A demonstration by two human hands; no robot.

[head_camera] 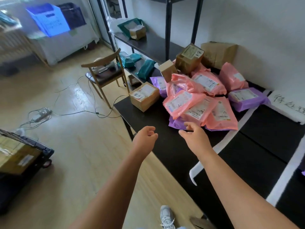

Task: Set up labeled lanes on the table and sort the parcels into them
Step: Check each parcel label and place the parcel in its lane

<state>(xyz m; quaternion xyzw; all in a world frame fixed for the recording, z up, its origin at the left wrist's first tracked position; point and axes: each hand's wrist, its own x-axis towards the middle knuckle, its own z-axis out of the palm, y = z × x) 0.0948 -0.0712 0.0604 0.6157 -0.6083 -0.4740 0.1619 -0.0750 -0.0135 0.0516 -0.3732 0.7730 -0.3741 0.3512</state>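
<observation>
1. The left hand's fingers (pixel 152 130) are loosely curled toward the thumb and hold nothing. The right hand's fingers (pixel 188 125) are relaxed and slightly bent, with the thumb spread, and they are also empty.
2. The left hand (pixel 146 136) hovers over the floor-side edge of the black table (pixel 165 149). The right hand (pixel 196 138) hovers above the tabletop, its fingertips at a purple mailer (pixel 177 123) on the near side of the pile. I cannot tell whether they touch it.
3. The parcels lie heaped toward the table's far end. Pink mailers (pixel 181 101) overlap one another on top of purple ones, a cardboard box (pixel 144 96) sits at the floor-side edge, and more brown boxes (pixel 189 58) are stacked at the back near the wall.
4. White tape strips (pixel 231 138) cross the tabletop from the wall side to the floor-side edge, beside the pile. A second purple mailer (pixel 247 98) lies at the far end of one strip. A white label sheet (pixel 287 103) with handwritten characters rests along the wall-side edge.
5. On the floor beyond the table stand a wooden chair (pixel 105 71) and loose cables (pixel 74 111).
</observation>
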